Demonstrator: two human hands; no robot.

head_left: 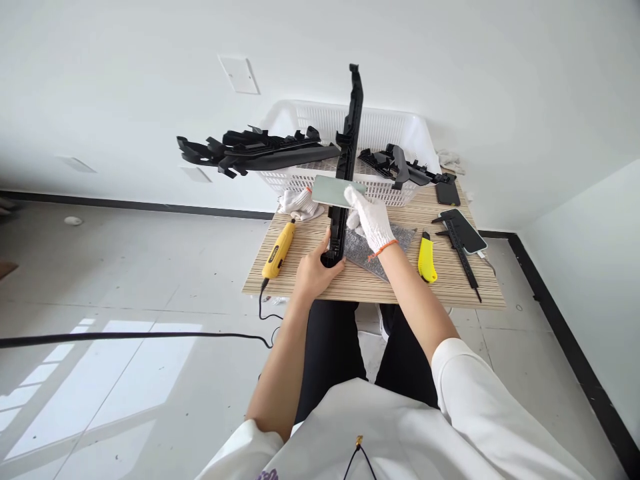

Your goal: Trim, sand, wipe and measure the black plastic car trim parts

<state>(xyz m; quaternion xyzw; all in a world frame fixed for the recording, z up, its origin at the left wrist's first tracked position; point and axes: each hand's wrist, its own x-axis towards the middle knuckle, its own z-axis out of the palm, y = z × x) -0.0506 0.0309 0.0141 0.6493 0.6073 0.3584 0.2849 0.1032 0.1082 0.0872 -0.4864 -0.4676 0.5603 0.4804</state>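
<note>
Head view: gripping a long black plastic strip by its near end in the bare left hand, thumb on one side, fingers on the other. Ribbed and channelled with clip-like tabs, rising over a white slotted plastic basket. Holding a flat pale grey-green slab crosswise against that strip with the right hand, pinched through a white knit glove with an orange cuff. More moulded black stuff too: jagged bundle over the basket's left side, smaller pile at right.

On the stripy wood-look table: speckled grey sheet, chunky yellow rotary tool at left, crumpled white fabric beyond it. Over at right, yellow cutter, black calipers resting against a dark-screened phone.

Writing-wise, just a dark label on the rotary tool, too tiny to read. Purple print on the shirt, cut off at the near edge. Can't identify the slab or make out any contact between strip and table. Grey sheet partly hidden behind the right hand.
</note>
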